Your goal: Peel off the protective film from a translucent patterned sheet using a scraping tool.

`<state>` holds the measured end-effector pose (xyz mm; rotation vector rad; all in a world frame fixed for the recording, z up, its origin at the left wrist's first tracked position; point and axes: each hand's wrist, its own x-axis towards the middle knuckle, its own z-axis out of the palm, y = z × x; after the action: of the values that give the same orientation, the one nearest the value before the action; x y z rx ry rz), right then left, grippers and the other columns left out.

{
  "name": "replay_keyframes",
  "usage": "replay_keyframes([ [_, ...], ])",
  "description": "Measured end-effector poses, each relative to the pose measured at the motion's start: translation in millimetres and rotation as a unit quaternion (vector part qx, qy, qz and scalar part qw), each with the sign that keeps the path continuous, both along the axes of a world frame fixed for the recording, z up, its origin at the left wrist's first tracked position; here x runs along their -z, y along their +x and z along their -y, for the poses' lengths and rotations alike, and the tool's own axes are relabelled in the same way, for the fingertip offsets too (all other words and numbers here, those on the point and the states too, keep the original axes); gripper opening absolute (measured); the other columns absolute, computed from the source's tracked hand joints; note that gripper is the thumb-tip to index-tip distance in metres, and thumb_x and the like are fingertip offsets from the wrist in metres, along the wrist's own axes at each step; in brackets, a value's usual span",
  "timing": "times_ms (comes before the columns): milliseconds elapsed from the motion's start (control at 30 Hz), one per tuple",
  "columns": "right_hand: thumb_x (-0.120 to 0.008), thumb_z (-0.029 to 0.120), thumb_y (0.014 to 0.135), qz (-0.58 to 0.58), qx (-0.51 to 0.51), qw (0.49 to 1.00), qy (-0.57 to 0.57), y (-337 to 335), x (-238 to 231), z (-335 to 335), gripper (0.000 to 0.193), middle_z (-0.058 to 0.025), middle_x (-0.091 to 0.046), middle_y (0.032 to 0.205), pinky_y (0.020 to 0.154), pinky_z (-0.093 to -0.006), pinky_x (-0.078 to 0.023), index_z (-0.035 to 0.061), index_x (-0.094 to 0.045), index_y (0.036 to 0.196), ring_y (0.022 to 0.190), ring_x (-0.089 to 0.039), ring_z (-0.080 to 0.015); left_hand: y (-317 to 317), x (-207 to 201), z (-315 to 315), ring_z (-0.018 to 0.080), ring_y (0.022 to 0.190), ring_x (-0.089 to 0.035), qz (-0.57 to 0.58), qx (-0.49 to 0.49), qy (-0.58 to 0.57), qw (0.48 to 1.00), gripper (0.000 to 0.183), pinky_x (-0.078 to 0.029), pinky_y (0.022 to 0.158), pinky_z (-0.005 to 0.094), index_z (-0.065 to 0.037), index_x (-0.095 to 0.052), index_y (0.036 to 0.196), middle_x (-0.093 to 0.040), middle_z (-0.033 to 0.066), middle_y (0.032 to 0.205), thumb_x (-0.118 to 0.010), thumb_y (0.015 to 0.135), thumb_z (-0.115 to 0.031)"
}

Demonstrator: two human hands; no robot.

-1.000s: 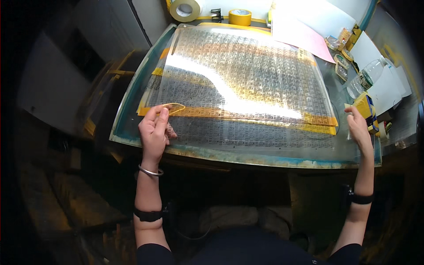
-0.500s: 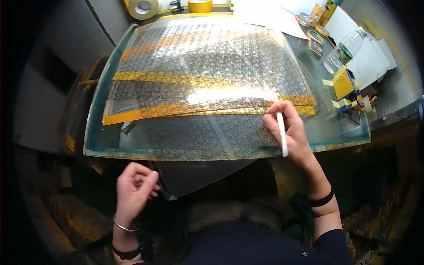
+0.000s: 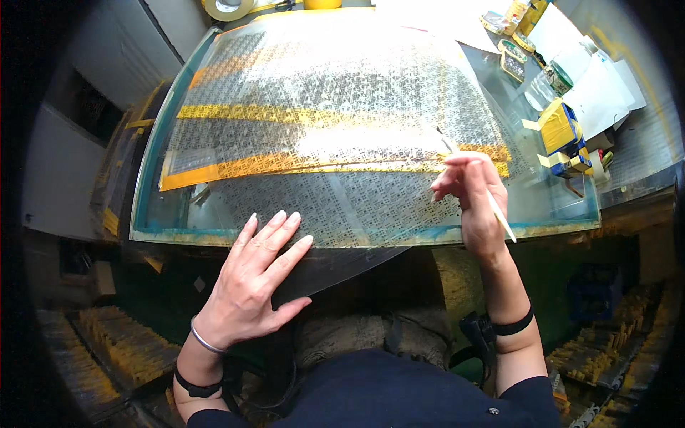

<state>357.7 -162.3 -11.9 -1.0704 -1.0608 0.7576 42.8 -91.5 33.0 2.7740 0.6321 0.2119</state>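
In my right hand (image 3: pixel 484 214) is a slim paintbrush (image 3: pixel 502 217) with a white handle, its dark tip pointing away from me over a patterned film sheet (image 3: pixel 285 93). My right fingers close around it near the sheet's near right corner. My left hand (image 3: pixel 251 282) is open, palm down, its fingers spread over the near edge of a framed glass-like panel (image 3: pixel 171 221). The sheet carries dense dark marks and yellow-orange bands (image 3: pixel 235 113). Bright glare hides part of its middle. Similar dark marks show on the panel below the sheet's near edge.
On the right stand a yellow and blue box (image 3: pixel 560 128), a clear bottle (image 3: pixel 553 82) and a small tray (image 3: pixel 511 65). White paper (image 3: pixel 428 28) lies at the back. Tape rolls (image 3: pixel 230 7) sit at the far left. Racks with yellow edges (image 3: pixel 125 342) flank me below.
My left hand has moved forward from below the panel and opened out over its near edge. My right hand has shifted slightly right, and the brush now tilts with its tip to the left.
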Motion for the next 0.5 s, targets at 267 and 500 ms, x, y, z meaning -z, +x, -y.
replay_keyframes([
  [267,-0.039,0.046,0.104,-0.097,-0.092,0.99,-0.037,-8,-16,-1,0.062,-0.0175,-0.065,0.112,0.081,-0.034,-0.053,-0.0051,-0.046,0.138,0.092,-0.064,-0.0191,17,7,-8,0.0366,0.14,-0.038,0.009,-0.04,0.045,0.998,0.074,-0.024,0.116,0.0547,-0.004,-0.051,0.138,-0.041,0.0207,0.149,-0.079,0.076,-0.033],
  [500,-0.072,0.016,0.089,0.071,-0.113,0.967,-0.217,-18,-27,-9,0.016,-0.001,-0.068,0.075,0.06,-0.0211,-0.049,0.0006,-0.069,0.092,0.067,-0.06,-0.0055,30,9,-10,0.0352,0.138,-0.042,0.019,-0.054,0.069,0.996,0.076,-0.029,0.115,0.0535,-0.006,-0.052,0.138,-0.045,0.0189,0.147,-0.08,0.074,-0.035],
])
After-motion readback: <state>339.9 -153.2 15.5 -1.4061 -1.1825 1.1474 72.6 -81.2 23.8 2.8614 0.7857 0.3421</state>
